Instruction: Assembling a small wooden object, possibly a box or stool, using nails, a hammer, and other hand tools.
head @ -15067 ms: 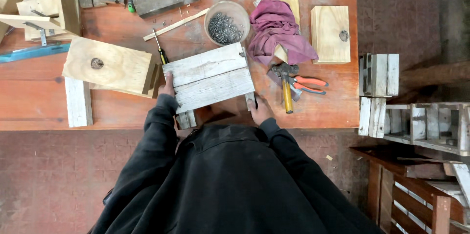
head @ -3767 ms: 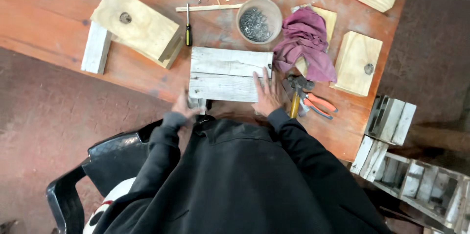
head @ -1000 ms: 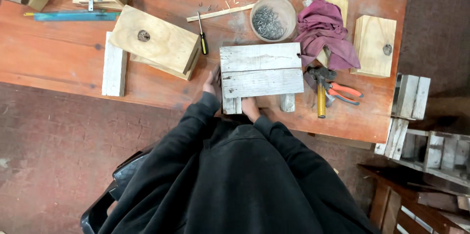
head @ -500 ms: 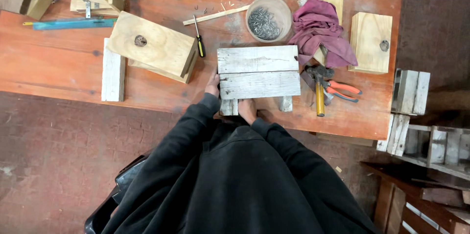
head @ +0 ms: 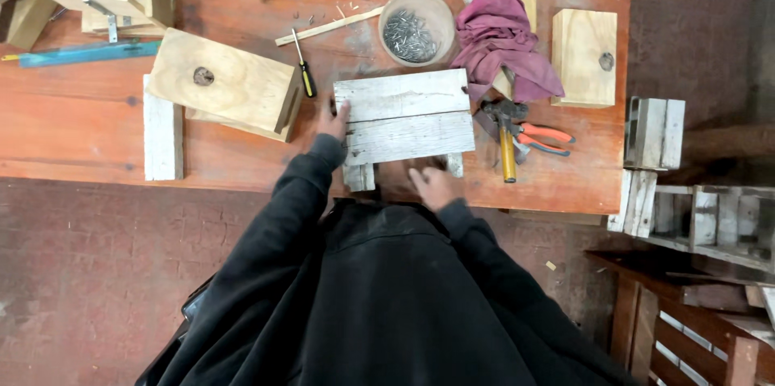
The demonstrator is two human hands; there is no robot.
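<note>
A small box of grey weathered planks (head: 404,115) lies on the orange workbench (head: 73,123) right in front of me. My left hand (head: 332,121) rests against the box's left end, fingers on the wood. My right hand (head: 432,185) hovers at the near edge below the box, fingers loosely curled, and holds nothing that I can see. A hammer with a yellow handle (head: 505,140) and orange-handled pliers (head: 542,138) lie just right of the box.
A bowl of nails (head: 415,27), a purple rag (head: 504,45), a screwdriver (head: 303,66) and a thin stick lie behind the box. A pale birdhouse with a round hole (head: 222,87) sits left, another block (head: 583,56) right. Pallet crates (head: 686,208) stand off the bench's right end.
My right hand has slid right along the near edge, from beside the left hand to below the box's middle. The left hand stays on the box's left end.
</note>
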